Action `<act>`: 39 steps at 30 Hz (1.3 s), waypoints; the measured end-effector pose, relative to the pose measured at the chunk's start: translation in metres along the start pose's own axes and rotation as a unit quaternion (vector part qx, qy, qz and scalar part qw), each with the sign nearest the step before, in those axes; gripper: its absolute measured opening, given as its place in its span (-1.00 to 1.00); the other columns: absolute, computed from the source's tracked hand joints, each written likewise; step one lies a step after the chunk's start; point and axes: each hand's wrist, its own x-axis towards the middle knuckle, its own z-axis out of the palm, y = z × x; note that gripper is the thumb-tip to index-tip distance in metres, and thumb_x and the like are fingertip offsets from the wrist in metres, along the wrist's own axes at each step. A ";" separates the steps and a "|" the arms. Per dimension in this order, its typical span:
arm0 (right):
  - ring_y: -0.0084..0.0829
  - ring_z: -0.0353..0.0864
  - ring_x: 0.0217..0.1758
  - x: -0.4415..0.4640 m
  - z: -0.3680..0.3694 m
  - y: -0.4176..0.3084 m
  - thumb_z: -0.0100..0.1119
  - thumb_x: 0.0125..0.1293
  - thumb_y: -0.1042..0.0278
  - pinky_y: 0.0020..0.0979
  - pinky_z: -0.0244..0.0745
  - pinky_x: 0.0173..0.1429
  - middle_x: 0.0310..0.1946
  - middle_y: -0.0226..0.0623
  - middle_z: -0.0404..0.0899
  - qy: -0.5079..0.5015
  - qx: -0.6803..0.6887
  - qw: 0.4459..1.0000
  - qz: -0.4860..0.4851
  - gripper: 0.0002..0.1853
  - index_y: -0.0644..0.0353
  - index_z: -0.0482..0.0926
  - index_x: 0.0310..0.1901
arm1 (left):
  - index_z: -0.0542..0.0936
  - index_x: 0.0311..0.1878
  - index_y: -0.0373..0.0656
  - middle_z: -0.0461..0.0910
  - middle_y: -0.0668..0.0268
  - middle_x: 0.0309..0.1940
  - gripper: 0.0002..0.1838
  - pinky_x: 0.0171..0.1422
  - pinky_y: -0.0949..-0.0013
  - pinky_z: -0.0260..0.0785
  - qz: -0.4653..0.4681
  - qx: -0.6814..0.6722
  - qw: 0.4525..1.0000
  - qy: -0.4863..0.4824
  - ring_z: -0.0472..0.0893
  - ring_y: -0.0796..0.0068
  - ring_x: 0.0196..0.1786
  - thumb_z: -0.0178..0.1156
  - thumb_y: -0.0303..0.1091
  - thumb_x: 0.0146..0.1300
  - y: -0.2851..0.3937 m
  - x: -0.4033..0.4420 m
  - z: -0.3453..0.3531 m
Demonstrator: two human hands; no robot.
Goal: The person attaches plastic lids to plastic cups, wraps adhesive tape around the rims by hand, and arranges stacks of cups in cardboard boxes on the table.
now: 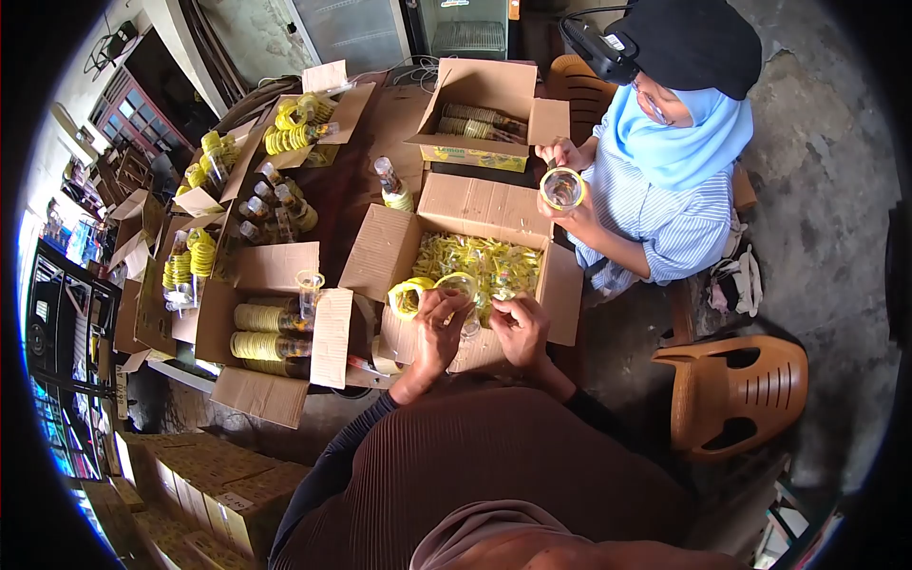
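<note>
My left hand is closed on a clear plastic cup with a yellow rim, above the near side of an open cardboard box. Just right of the cup is my right hand, its fingers pinched together; whatever they hold is too small to make out. Many small yellow-and-clear packets fill the box under my hands. A yellow-rimmed ring or stack of cups lies beside my left hand.
Across at the right, a co-worker holds another yellow-rimmed cup. Open boxes of stacked cups stand at left, another box behind. An orange chair is at right. A filled bottle-like stack stands upright.
</note>
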 end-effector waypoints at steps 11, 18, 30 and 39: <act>-0.31 0.58 -0.46 0.003 0.007 0.030 0.32 0.03 0.67 -0.43 0.49 -0.41 -0.48 -0.22 0.50 -0.023 -0.046 0.998 0.030 -0.85 0.28 0.59 -0.34 | 0.68 -0.19 -0.16 0.59 0.22 -0.28 -0.76 -0.02 0.23 0.44 0.076 -0.045 0.994 -0.064 0.55 0.19 -0.11 0.36 -0.60 0.03 -0.013 -0.014 0.012; -0.27 0.52 -0.51 0.003 -0.004 0.011 0.34 -0.01 0.61 -0.33 0.41 -0.44 -0.51 -0.26 0.45 -0.008 -0.016 1.000 0.008 -0.82 0.19 0.59 -0.34 | 0.68 -0.24 -0.16 0.58 0.23 -0.33 -0.77 -0.01 0.21 0.43 0.026 -0.022 0.999 -0.024 0.54 0.19 -0.06 0.39 -0.59 -0.02 -0.022 -0.004 0.009; -0.40 0.61 -0.41 0.013 -0.005 0.024 0.30 0.03 0.68 -0.44 0.52 -0.39 -0.40 -0.23 0.52 -0.050 0.039 0.995 0.075 -0.80 0.29 0.60 -0.27 | 0.72 -0.21 -0.08 0.46 0.12 0.03 -0.72 0.17 0.16 0.42 0.033 -0.092 0.990 -0.097 0.49 0.14 0.13 0.42 -0.56 -0.06 -0.028 -0.004 0.009; -0.46 0.61 -0.43 0.016 -0.006 0.022 0.33 0.05 0.68 -0.50 0.54 -0.39 -0.39 -0.25 0.53 -0.026 0.080 0.995 0.062 -0.82 0.32 0.59 -0.28 | 0.07 0.42 -0.21 -0.01 0.12 0.46 0.01 0.44 0.10 0.25 -0.141 -0.403 0.900 -0.086 0.27 0.17 0.43 0.50 -0.46 -0.04 -0.043 0.007 0.009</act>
